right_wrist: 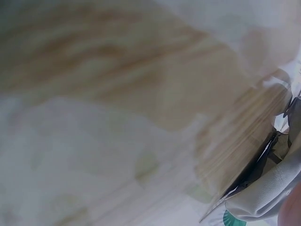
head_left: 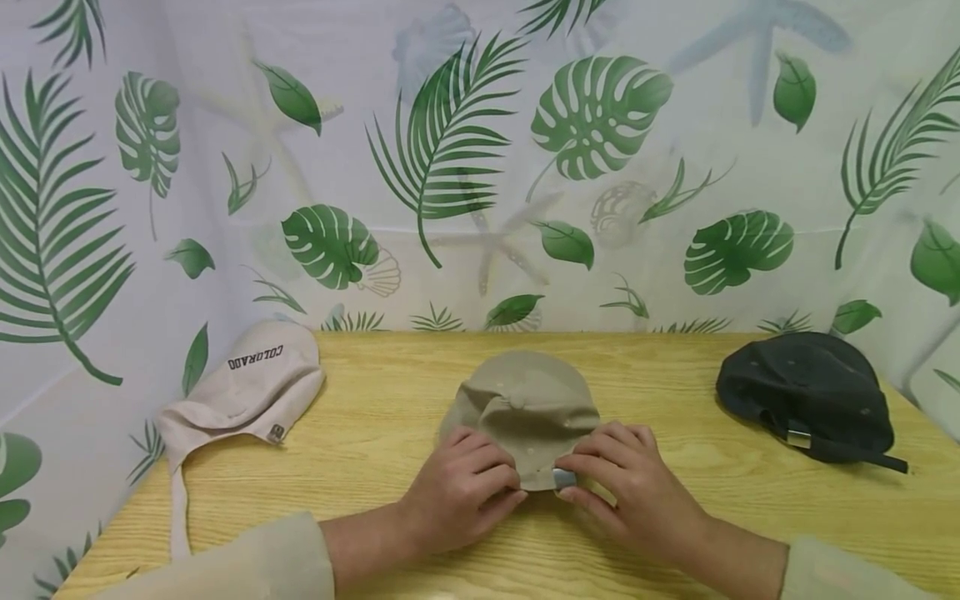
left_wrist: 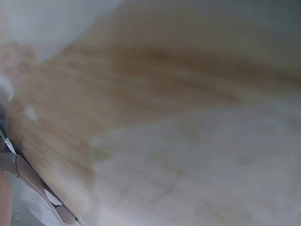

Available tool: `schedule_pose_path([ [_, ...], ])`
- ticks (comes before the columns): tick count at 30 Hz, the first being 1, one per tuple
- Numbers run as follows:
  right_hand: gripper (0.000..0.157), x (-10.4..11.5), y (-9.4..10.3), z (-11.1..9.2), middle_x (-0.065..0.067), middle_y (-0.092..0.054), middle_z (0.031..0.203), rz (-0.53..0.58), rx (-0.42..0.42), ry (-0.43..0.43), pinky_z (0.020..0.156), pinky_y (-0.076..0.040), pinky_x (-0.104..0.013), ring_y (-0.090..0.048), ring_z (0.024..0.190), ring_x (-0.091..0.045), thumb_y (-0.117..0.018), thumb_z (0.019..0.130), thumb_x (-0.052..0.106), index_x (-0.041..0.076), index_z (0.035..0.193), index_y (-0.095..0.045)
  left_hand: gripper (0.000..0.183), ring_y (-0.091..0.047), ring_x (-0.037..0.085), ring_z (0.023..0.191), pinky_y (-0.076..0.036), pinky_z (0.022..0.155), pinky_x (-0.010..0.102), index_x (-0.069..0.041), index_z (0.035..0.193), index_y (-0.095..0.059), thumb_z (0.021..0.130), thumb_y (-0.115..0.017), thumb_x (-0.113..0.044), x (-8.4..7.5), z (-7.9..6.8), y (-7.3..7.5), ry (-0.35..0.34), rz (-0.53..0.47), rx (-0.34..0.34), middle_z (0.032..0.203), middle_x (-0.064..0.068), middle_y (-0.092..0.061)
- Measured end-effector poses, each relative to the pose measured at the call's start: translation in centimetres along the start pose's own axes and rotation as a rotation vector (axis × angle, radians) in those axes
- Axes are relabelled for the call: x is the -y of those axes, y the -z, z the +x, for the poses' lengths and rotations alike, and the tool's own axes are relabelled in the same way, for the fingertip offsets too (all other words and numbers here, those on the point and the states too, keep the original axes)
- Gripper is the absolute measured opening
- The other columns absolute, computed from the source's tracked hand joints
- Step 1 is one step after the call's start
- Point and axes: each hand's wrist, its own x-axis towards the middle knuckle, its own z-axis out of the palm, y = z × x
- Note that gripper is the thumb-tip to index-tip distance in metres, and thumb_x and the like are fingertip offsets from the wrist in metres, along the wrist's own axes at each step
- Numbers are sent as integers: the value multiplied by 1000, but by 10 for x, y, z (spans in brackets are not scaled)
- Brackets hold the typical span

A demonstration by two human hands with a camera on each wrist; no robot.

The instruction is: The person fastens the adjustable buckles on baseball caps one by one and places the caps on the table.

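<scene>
An olive-khaki baseball cap (head_left: 536, 387) sits at the middle of the table, its crown creased and dented, its back strap side facing me. My left hand (head_left: 468, 487) pinches the cap's near edge on the left, thumb below and fingers above. On the right, my right hand (head_left: 637, 483) pinches the strap end beside a silver metal buckle (head_left: 564, 477). Part of the cap's rim is hidden behind the fingers. In the left wrist view a piece of the cap (left_wrist: 33, 202) shows at the lower left; the right wrist view has the cap (right_wrist: 268, 190) at the lower right.
A pale beige cap (head_left: 255, 383) lettered COLORADO lies at the left, its strap hanging toward the near edge. At the right lies a black cap (head_left: 810, 396) with a metal buckle. A leaf-patterned curtain (head_left: 480, 167) stands behind the wooden table (head_left: 382, 417).
</scene>
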Motion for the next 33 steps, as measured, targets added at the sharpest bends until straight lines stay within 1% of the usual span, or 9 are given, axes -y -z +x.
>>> schedule_pose_path([
  [10,28,2,0,2,11,-65,101,-8,30,21,83,-31,-34,-54,96,-11,-66,93,44,19,103,-74,15,-62,10,81,-46,80,28,-20,81,-70,78,-84,-24,-1,2,1,-17,-5,-7,87,-8,-68],
  [16,30,2,-3,4,10,-65,101,-2,-5,73,82,-30,-32,-54,94,-11,-61,96,45,19,103,-74,14,-62,10,81,-47,80,28,-19,82,-71,78,-84,-24,-2,2,1,-26,-13,-4,88,-8,-68],
  [22,32,3,-3,3,10,-65,100,0,-8,77,82,-30,-31,-54,93,-11,-58,97,46,19,102,-73,15,-63,10,82,-48,81,27,-19,82,-71,78,-84,-24,-4,4,-1,-52,-23,-10,87,-8,-68],
  [25,33,4,-3,3,10,-65,100,0,-3,75,82,-30,-31,-53,93,-11,-57,97,47,19,102,-73,14,-63,10,83,-48,82,26,-19,85,-72,79,-83,-23,-5,4,-1,-46,-32,-5,89,-7,-69],
  [29,31,3,-3,2,10,-64,100,3,6,76,83,-30,-31,-53,93,-10,-59,97,45,18,102,-73,13,-63,9,84,-47,81,25,-19,93,-75,82,-81,-22,-6,4,-1,-29,-52,8,92,-7,-69],
  [33,28,4,-3,1,11,-64,100,8,24,67,83,-31,-31,-53,94,-10,-62,96,43,18,102,-74,14,-62,9,83,-47,79,24,-21,97,-77,83,-80,-22,-5,3,-2,-40,-49,9,91,-8,-68],
])
